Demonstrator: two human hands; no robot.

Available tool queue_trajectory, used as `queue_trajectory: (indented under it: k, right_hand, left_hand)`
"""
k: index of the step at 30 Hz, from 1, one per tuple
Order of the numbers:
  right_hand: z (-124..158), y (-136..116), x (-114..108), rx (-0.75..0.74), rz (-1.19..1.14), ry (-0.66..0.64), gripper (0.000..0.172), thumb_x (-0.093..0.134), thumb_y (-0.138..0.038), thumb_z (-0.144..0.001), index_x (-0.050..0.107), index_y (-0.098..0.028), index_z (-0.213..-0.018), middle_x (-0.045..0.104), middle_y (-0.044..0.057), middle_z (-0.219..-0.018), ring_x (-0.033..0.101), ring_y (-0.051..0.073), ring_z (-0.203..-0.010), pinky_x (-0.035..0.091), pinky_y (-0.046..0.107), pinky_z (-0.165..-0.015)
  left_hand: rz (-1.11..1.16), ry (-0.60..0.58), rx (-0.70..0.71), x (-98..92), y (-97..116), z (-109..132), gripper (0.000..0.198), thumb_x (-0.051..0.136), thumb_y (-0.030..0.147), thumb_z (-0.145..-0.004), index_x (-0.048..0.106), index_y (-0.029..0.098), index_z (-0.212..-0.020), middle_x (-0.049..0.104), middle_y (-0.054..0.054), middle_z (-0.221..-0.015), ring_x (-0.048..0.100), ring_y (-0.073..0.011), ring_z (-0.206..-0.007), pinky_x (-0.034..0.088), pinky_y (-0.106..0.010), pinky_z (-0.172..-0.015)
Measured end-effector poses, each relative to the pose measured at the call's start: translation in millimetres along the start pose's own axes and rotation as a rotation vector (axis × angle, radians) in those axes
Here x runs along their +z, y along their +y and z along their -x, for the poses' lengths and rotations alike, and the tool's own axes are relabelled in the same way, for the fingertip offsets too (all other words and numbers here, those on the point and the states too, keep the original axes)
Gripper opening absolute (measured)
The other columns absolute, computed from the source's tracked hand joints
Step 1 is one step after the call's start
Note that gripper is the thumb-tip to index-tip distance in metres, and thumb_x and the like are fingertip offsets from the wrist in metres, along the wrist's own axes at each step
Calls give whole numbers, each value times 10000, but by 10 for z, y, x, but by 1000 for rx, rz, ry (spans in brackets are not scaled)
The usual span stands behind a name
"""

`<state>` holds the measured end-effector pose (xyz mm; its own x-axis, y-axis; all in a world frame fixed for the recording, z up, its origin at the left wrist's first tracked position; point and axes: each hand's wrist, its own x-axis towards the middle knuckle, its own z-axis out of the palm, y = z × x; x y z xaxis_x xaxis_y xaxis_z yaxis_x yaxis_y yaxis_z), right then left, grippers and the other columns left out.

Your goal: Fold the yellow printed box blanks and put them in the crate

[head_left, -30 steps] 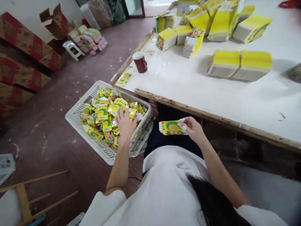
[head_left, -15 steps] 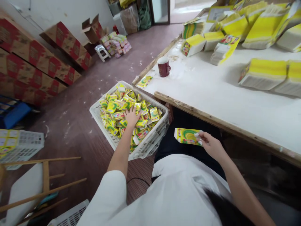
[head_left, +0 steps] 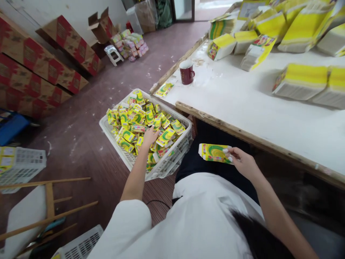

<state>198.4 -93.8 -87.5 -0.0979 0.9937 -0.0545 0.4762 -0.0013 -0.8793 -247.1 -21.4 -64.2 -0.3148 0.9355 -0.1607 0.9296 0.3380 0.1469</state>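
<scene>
My left hand rests on a heap of small yellow-and-green printed boxes in a white plastic basket. Its fingers are slightly bent and apart, touching the boxes; I make out no box gripped between them. My right hand pinches one end of a yellow carton between thumb and fingers. This carton is flat-looking, with white flaps at its far end, and is held over my lap beside the basket.
A white worktable with a wooden edge stands at right, bearing a maroon mug, a loose carton and stacks of yellow cartons. Brown-and-red boxes line the left wall. A wooden-legged chair lies lower left.
My left hand's fingers have drawn in from a wider spread, and boxes around it have shifted. My right hand still holds the carton in nearly the same place. The view has tilted slightly.
</scene>
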Motion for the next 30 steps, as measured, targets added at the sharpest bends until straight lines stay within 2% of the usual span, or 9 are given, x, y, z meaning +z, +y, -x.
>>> queue_trajectory:
  k: [5,7,9,15,19,23,25,27,30]
  right_hand:
    - [3,-153,-79,-10,132,78,189,550,-292,-818,690,-207,-913,757,70,-882,681,214,-756,556,339,-734]
    - [18,-187,-113,12,263,86,202,531,-207,-812,691,-204,-936,744,66,-887,665,209,-765,532,332,-746]
    - [40,-230,-136,39,409,55,215,544,-154,-810,690,-202,-960,729,78,-947,657,227,-831,512,342,-774]
    - [102,-421,-8,101,719,-30,254,705,-170,-803,653,-168,-1051,628,155,-1078,585,307,-989,482,409,-867]
    - [117,-454,127,136,729,-27,226,676,-131,-819,623,-186,-1032,587,147,-1118,549,299,-1021,472,412,-895]
    - [125,-450,147,142,676,-44,203,640,-98,-810,588,-178,-989,596,160,-1137,545,304,-1060,444,423,-944]
    - [121,-451,119,151,617,-56,188,629,-88,-796,568,-187,-944,631,144,-1076,570,292,-1025,442,422,-934]
    - [104,-450,77,170,575,-65,146,614,-121,-805,541,-205,-900,657,102,-965,602,263,-928,462,400,-872]
    - [50,-470,21,194,297,-1,136,606,-243,-821,481,-231,-875,643,32,-855,599,202,-756,480,334,-727]
  left_hand:
    - [-62,106,-68,-129,93,384,510,555,499,-906,653,137,-1251,518,-251,-1456,344,-451,-1439,213,-662,-1167]
    - [-42,273,-56,-169,195,513,490,550,489,-907,642,165,-1262,485,-227,-1498,312,-445,-1461,178,-706,-1166]
    - [54,350,45,-176,375,625,490,553,495,-906,623,192,-1285,505,-189,-1493,333,-411,-1460,203,-678,-1181]
    - [387,117,567,84,1260,889,447,645,427,-873,627,188,-1250,579,-147,-1410,479,-296,-1384,346,-477,-1196]
    - [434,-85,613,410,1729,971,498,689,379,-849,609,180,-1298,555,-159,-1439,429,-322,-1432,333,-489,-1206]
    - [448,-253,598,681,1894,1034,537,718,333,-813,594,185,-1314,585,-160,-1398,495,-327,-1377,382,-504,-1168]
    - [485,-259,582,739,1878,1068,662,759,332,-770,540,167,-1372,542,-183,-1441,480,-342,-1392,382,-511,-1165]
    - [596,-174,537,736,1838,1107,863,815,398,-713,445,133,-1445,439,-226,-1522,382,-377,-1458,320,-538,-1196]
    - [1044,11,461,655,1841,1210,1011,812,604,-677,377,168,-1479,370,-219,-1571,330,-378,-1485,291,-527,-1208]
